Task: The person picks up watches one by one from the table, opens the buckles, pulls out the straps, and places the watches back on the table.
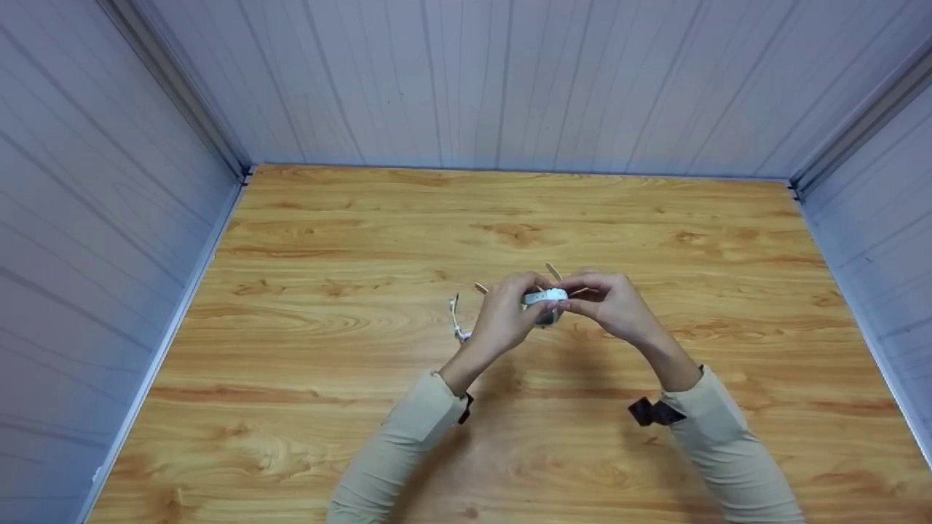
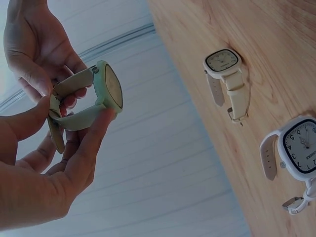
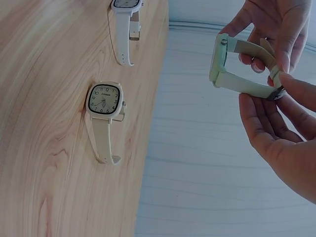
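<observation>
Between both hands is a pale green wristwatch [image 2: 113, 86], its strap bent round into a loop and its case tilted on edge. The left hand [image 1: 506, 309] pinches the strap near the buckle with the thumb, while a finger reaches along to the case. From the other side, the right hand [image 1: 611, 302] pinches the strap's end at the buckle [image 3: 276, 94] between thumb and fingers. Fingers partly hide the buckle. In the head view the watch [image 1: 546, 295] is held above the table, mostly covered by the hands.
On the wooden table [image 1: 328, 407] lie a cream wristwatch [image 3: 102, 101] and a white wristwatch [image 2: 300, 148], dials showing. In the head view a white strap [image 1: 456, 320] shows left of the left hand. Pale panel walls [image 1: 466, 80] enclose the table at the back and sides.
</observation>
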`<state>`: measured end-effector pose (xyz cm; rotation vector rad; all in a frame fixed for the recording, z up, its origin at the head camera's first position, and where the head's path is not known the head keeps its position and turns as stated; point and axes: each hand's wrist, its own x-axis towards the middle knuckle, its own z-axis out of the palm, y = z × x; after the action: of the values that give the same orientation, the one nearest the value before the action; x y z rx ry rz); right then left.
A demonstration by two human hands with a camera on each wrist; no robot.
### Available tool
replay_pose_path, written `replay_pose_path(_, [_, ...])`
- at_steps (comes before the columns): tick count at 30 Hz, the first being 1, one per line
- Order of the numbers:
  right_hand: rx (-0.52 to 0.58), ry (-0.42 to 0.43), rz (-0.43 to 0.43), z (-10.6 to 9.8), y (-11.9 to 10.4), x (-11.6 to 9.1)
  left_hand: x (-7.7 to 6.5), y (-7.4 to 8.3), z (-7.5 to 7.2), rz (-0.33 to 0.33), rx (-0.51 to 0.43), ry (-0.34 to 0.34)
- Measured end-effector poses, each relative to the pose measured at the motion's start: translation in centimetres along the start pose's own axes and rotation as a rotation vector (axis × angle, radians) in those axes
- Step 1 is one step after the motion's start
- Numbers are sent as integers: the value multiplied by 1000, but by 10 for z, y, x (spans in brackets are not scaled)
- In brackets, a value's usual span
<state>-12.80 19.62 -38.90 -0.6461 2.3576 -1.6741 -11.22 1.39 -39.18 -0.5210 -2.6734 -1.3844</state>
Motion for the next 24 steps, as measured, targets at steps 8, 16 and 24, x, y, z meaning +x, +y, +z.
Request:
replay_pose_path(8, [18,22,-19,0,1,-1,-1,0,0,22,2,3])
replay_pose_path(16, [49,23,-17,0,-1,-2,-1,-2,-1,22,-39,-7])
replay_pose_path(24, [62,33,-13,0,-3,-2,-1,-1,-1,28,-56,-15])
